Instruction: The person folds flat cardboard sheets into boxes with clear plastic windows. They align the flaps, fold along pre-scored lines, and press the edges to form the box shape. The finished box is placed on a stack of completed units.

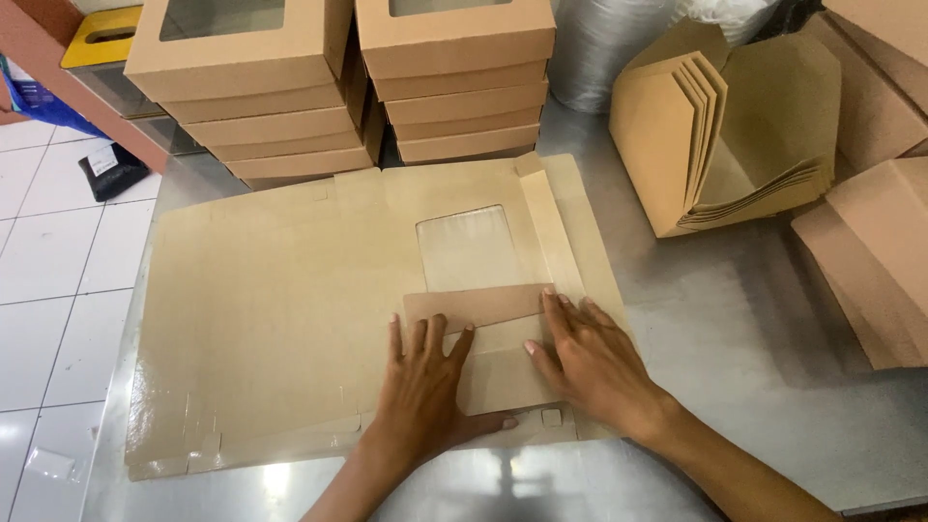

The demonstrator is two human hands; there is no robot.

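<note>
Now we press our left hand (425, 382) and right hand (590, 362), fingers spread flat, on the brown windowed box blank (280, 309) lying lengthwise left-to-right before two stacks of folded kraft boxes (358, 92).

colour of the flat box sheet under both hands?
Plain kraft brown flat box sheet, clear window; head view.

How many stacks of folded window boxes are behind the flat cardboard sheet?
2: the left stack and the right stack, side by side behind the flat sheet. More may lie beyond the frame.
</note>
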